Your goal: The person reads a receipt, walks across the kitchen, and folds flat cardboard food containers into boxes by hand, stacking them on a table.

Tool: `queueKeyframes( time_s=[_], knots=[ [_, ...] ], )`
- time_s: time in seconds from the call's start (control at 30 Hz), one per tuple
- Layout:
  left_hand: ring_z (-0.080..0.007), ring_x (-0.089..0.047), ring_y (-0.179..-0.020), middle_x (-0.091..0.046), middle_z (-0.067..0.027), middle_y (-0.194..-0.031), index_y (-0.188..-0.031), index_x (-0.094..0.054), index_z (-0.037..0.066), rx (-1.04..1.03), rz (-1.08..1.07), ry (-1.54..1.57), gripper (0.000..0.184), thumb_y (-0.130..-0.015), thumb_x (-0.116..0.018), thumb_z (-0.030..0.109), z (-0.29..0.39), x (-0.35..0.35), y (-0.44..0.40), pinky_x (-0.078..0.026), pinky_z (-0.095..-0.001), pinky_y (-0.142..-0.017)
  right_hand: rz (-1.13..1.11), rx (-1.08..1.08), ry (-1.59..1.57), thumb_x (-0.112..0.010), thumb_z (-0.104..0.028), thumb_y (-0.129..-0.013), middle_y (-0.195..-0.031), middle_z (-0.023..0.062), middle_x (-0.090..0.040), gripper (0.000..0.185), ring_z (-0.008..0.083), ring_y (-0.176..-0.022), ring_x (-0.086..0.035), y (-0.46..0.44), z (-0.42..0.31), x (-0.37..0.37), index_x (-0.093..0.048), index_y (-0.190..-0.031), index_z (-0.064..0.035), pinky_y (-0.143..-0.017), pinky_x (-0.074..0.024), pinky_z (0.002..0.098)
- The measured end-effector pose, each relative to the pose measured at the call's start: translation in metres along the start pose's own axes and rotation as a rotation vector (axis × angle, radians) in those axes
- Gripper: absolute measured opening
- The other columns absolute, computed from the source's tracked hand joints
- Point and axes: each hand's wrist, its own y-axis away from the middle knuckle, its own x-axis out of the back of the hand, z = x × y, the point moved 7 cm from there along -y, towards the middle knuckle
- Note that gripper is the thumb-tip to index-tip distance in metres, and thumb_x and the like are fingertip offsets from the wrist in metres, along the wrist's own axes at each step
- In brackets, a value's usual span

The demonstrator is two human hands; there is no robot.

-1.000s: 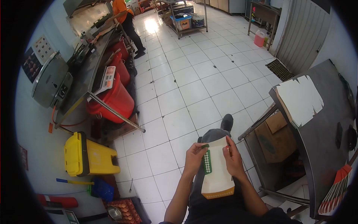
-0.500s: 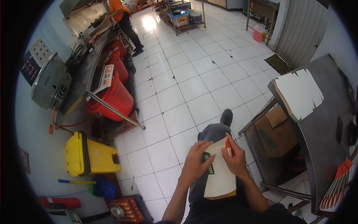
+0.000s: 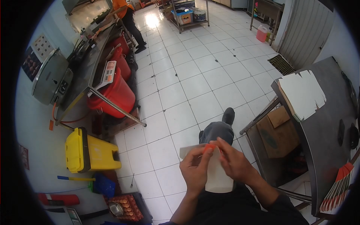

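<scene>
A whitish sheet of paper or thin card (image 3: 218, 180) lies over my lap, its top edge showing a red part. My left hand (image 3: 195, 168) is closed, thumb and fingers pinching the sheet at that red part. My right hand (image 3: 235, 162) bends round the right side of the same top edge, index finger and thumb against it. A pale corner of the sheet sticks out beyond my left fingers. The fingers partly cover the red part, so its full shape is hidden.
On the metal table (image 3: 326, 127) at right sit a stack of white card sheets (image 3: 303, 93) and fanned red-and-white folded pieces (image 3: 337, 187). At left are a yellow bin (image 3: 101, 153), red tubs (image 3: 118, 95) and an egg tray (image 3: 131, 210). A person (image 3: 129, 22) stands at the far counter.
My left hand has moved from the green printed part to the sheet's top edge. The sheet has been turned or folded, and both hands now meet at the red part.
</scene>
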Motion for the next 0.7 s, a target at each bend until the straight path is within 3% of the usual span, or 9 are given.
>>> queueKeyframes(
  time_s=[0.07, 0.17, 0.27, 0.4, 0.47, 0.6, 0.7],
  knots=[
    [-0.0149, -0.07, -0.092, -0.073, -0.0127, -0.1, -0.103, -0.065, -0.003, -0.061, 0.083, 0.008, 0.01, -0.095, -0.069, 0.002, -0.007, 0.006, 0.005, -0.056, -0.0269, -0.082, 0.113, -0.124, -0.122, -0.066, 0.0, -0.092, -0.11, 0.0204, -0.069, 0.044, 0.033, -0.09, -0.073, 0.01, 0.017, 0.003, -0.053, -0.133, 0.0073, -0.078, -0.0593, 0.0371],
    [-0.0164, -0.07, -0.092, -0.072, -0.0138, -0.103, -0.098, -0.062, -0.003, -0.136, 0.158, -0.024, 0.005, -0.096, -0.066, -0.001, -0.017, 0.002, 0.022, -0.056, -0.0274, -0.081, 0.123, -0.165, 0.035, -0.065, 0.0, -0.093, -0.103, 0.0173, -0.074, 0.025, 0.0315, -0.087, -0.075, 0.011, 0.016, 0.006, -0.063, -0.118, 0.0046, -0.078, -0.0601, 0.0363],
    [-0.0159, -0.069, -0.091, -0.07, -0.0119, -0.105, -0.1, -0.057, 0.0, -0.242, 0.141, -0.055, 0.009, -0.097, -0.065, -0.001, -0.027, -0.005, 0.028, -0.055, -0.0266, -0.083, 0.263, -0.243, -0.063, -0.066, 0.001, -0.092, -0.104, 0.0168, -0.074, 0.015, 0.0282, -0.091, -0.075, 0.016, 0.015, 0.007, -0.068, -0.107, 0.002, -0.08, -0.0593, 0.0346],
    [-0.0168, -0.065, -0.101, -0.065, -0.0118, -0.112, -0.102, -0.055, 0.001, -0.202, 0.011, 0.015, 0.014, -0.095, -0.067, -0.003, -0.033, -0.009, 0.031, -0.051, -0.028, -0.09, 0.367, -0.293, -0.152, -0.068, 0.002, -0.091, -0.108, 0.0161, -0.074, 0.012, 0.0269, -0.097, -0.074, 0.025, 0.01, 0.003, -0.069, -0.103, 0.002, -0.085, -0.0578, 0.034],
    [-0.0177, -0.062, -0.104, -0.062, -0.0123, -0.112, -0.099, -0.059, 0.0, -0.191, 0.004, 0.038, 0.008, -0.096, -0.066, 0.0, -0.02, -0.013, 0.031, -0.049, -0.03, -0.09, 0.387, -0.29, -0.18, -0.068, 0.001, -0.09, -0.11, 0.0155, -0.074, 0.012, 0.0264, -0.101, -0.072, 0.029, 0.009, 0.0, -0.07, -0.102, 0.0022, -0.087, -0.057, 0.0343],
    [-0.0183, -0.058, -0.108, -0.055, -0.0115, -0.116, -0.098, -0.062, -0.001, -0.129, -0.06, 0.023, 0.007, -0.1, -0.063, 0.006, -0.011, -0.01, 0.029, -0.047, -0.0306, -0.09, 0.309, -0.261, -0.142, -0.07, 0.0, -0.09, -0.115, 0.016, -0.072, 0.013, 0.0264, -0.103, -0.071, 0.023, -0.001, 0.002, -0.07, -0.103, 0.0018, -0.091, -0.0559, 0.0349],
    [-0.0158, -0.06, -0.105, -0.06, -0.0092, -0.112, -0.098, -0.063, 0.0, -0.065, -0.07, 0.1, 0.01, -0.101, -0.064, 0.01, -0.015, -0.007, 0.022, -0.047, -0.0296, -0.09, 0.342, -0.358, -0.296, -0.071, -0.001, -0.09, -0.119, 0.0165, -0.07, 0.012, 0.0258, -0.105, -0.07, 0.025, 0.004, -0.004, -0.07, -0.102, 0.0017, -0.091, -0.0554, 0.0345]
  ],
)
